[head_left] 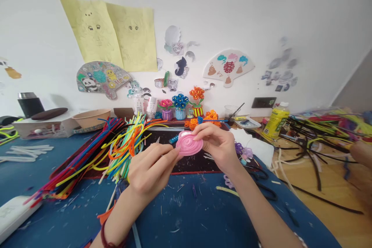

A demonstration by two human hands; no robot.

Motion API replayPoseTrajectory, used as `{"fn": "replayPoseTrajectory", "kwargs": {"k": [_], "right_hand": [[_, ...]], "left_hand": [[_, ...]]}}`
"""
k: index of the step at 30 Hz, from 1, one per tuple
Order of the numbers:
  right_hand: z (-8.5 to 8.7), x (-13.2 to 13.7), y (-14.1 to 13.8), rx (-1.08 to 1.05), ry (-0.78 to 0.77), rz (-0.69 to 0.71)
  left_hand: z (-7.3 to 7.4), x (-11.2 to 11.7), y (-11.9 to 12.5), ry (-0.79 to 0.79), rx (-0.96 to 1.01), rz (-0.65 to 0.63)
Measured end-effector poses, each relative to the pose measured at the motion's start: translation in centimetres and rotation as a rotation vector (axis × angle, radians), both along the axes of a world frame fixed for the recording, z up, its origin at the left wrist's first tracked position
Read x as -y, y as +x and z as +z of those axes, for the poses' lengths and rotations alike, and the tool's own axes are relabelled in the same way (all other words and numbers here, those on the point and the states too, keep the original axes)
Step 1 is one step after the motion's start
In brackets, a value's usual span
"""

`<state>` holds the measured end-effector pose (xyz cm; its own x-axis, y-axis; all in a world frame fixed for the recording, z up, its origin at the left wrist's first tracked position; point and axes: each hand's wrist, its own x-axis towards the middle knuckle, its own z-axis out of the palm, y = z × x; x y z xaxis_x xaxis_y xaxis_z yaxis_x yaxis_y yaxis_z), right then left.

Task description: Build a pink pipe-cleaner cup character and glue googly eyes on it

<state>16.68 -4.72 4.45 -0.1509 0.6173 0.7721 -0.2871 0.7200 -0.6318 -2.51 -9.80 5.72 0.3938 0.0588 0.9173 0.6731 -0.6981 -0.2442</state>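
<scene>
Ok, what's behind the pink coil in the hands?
Behind the pink pipe-cleaner coil lies a black mat with a small blue object on it; the mat behind the coil, left hand and right hand is hidden.

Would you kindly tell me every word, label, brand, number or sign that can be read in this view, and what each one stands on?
"囍": the red double-happiness sign on the white paper fan on the wall.
The label on the yellow plastic bottle: too small and blurred to read.
The printing on the white box at the far left: too blurred to read.
</scene>
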Motion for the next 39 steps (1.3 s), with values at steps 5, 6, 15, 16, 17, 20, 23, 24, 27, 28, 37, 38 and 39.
{"fn": "replayPoseTrajectory", "kwargs": {"k": [5, 6, 15, 16, 17, 20, 23, 24, 27, 28, 37, 38, 39], "right_hand": [[0.1, 0.0, -0.3, 0.023, -0.14, 0.032], [0.1, 0.0, -0.3, 0.027, -0.189, 0.04], [-0.3, 0.1, -1.1, 0.046, -0.406, 0.073], [-0.3, 0.0, -1.1, 0.042, -0.41, 0.073], [-0.3, 0.0, -1.1, 0.039, -0.414, 0.074], [-0.3, -0.1, -1.2, 0.041, -0.424, 0.077], [-0.4, -0.3, -1.1, 0.049, -0.433, 0.083], [-0.4, -0.3, -1.1, 0.053, -0.439, 0.082], [-0.5, -0.4, -1.2, 0.079, -0.469, 0.07], [-0.5, -0.5, -1.2, 0.094, -0.477, 0.07], [-0.6, -0.3, -1.5, 0.29, -0.508, 0.083], [-0.6, -0.3, -1.5, 0.294, -0.513, 0.082], [-0.6, -0.3, -1.5, 0.291, -0.517, 0.082]], "left_hand": [[-0.3, -0.3, 0.0, -0.054, 0.098, 0.009], [-0.4, -0.4, 0.0, -0.064, 0.119, 0.025], [-1.6, -1.6, -0.5, -0.194, 0.083, 0.205], [-1.7, -1.6, -0.5, -0.204, 0.075, 0.22], [-1.7, -1.7, -0.5, -0.218, 0.074, 0.231], [-1.5, -1.6, -0.2, -0.296, 0.134, 0.223], [-1.2, -1.4, 0.0, -0.439, 0.25, 0.178], [-1.1, -1.3, 0.1, -0.49, 0.284, 0.159], [-1.1, -1.2, 0.1, -0.613, 0.351, 0.111], [-1.1, -1.2, 0.1, -0.631, 0.363, 0.101], [-1.3, -1.2, 0.3, -0.715, 0.342, 0.034], [-1.3, -1.2, 0.3, -0.712, 0.332, 0.035], [-1.3, -1.2, 0.3, -0.703, 0.323, 0.039]]}}
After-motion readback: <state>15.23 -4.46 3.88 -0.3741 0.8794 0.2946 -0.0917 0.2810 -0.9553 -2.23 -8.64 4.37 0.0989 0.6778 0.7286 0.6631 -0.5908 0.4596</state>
